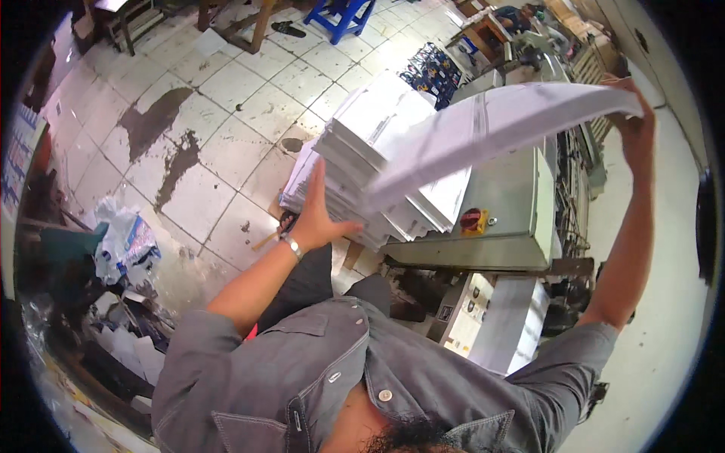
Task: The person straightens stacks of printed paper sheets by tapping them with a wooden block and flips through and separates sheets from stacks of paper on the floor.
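My right hand, raised at the far right, grips one end of a long bundle of white paper sheets. The bundle arches leftward, and its other end lies over a tall stack of paper, blurred where the two meet. At the near left side of the stack is my left hand, thumb and fingers spread, with a metal band on the wrist. It holds nothing that I can see; whether its palm touches the sheet edges I cannot tell.
Beside the stack, a grey-green metal cabinet carries a red and yellow rotary switch. More white sheets lie low at the right. A plastic bag and scraps lie at left. A blue stool stands on the tiled floor.
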A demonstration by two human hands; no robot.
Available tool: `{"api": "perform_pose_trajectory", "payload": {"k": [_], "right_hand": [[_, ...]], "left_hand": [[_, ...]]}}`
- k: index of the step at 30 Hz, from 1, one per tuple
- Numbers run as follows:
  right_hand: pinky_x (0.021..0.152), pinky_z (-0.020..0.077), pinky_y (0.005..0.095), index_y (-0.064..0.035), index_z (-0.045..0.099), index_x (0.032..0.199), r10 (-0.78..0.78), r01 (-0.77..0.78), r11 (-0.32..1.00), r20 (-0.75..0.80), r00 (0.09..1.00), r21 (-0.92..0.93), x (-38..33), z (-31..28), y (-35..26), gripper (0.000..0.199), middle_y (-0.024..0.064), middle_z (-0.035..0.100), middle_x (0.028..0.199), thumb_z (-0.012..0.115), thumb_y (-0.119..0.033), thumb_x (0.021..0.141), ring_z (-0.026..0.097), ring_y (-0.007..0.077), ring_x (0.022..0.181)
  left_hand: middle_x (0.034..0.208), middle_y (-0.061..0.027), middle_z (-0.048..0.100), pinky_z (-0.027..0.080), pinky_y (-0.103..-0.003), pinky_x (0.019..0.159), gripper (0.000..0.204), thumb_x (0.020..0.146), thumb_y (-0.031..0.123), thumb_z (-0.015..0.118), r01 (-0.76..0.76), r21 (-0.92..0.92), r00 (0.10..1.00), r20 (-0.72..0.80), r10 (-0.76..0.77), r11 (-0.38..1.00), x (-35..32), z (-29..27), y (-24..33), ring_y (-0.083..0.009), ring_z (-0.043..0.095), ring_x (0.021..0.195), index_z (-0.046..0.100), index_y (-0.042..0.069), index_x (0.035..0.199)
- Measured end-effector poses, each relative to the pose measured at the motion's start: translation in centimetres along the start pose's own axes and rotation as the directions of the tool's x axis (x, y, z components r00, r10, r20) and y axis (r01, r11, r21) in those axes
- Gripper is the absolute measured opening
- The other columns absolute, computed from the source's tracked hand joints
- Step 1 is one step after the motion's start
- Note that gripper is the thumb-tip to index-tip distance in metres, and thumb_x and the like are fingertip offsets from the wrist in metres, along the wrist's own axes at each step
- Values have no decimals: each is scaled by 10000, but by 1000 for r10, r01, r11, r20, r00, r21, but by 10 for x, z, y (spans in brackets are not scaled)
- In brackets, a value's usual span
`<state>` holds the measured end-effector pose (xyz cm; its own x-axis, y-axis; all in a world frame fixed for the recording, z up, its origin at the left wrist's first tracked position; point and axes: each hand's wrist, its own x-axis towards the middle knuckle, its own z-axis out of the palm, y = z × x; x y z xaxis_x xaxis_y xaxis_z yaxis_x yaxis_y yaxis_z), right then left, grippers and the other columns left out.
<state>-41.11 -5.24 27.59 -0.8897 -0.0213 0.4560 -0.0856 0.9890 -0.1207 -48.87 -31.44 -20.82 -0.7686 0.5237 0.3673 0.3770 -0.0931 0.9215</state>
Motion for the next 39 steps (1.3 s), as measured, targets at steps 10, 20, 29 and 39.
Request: {"api": "perform_pose_trajectory", "payload": {"k": [10, 20, 29, 39], "right_hand": [[789, 435, 258, 45, 583, 1087, 358, -302, 930, -325, 875, 211, -81, -12, 39, 395, 83, 630, 1020, 695, -212, 808, 573, 160, 881], [592, 456, 265, 22, 629, 948, 754, -725, 654, -106, 649, 215, -90, 147, 198, 325, 55, 653, 840, 713, -252, 795, 577, 117, 667], [734, 444, 438, -82, 334, 1377, 853, -898, 110, 423, 305, 425, -126, 316, 322, 799, 124, 597, 1108, 757, -190, 708, 572, 219, 959], [750, 448, 346, 32, 502, 1206, 822, -819, -33, 481, 304, 574, -157, 314, 340, 540, 111, 611, 1057, 699, -233, 779, 596, 201, 861]], "left_hand": [[995, -101, 647, 494, -282, 779, 335, 805, 123, 697, -28, -565, 995, -98, -33, 825, 64, -102, 133, -155, 616, 876, 582, -45, 1070], [1002, -129, 632, 502, -285, 751, 510, 749, 204, 745, 254, -164, 960, 164, -227, 953, 203, -56, 92, -167, 617, 842, 527, -52, 1132], [1140, -121, 605, 486, -270, 828, 550, 867, 400, 589, 676, 6, 660, 438, -610, 737, 298, 5, -51, -166, 603, 976, 512, -2, 1234], [1286, -174, 506, 418, -355, 953, 833, 878, 671, 297, 539, -41, 757, 462, -463, 841, 312, 32, -15, -250, 514, 1166, 362, -9, 1356]]}}
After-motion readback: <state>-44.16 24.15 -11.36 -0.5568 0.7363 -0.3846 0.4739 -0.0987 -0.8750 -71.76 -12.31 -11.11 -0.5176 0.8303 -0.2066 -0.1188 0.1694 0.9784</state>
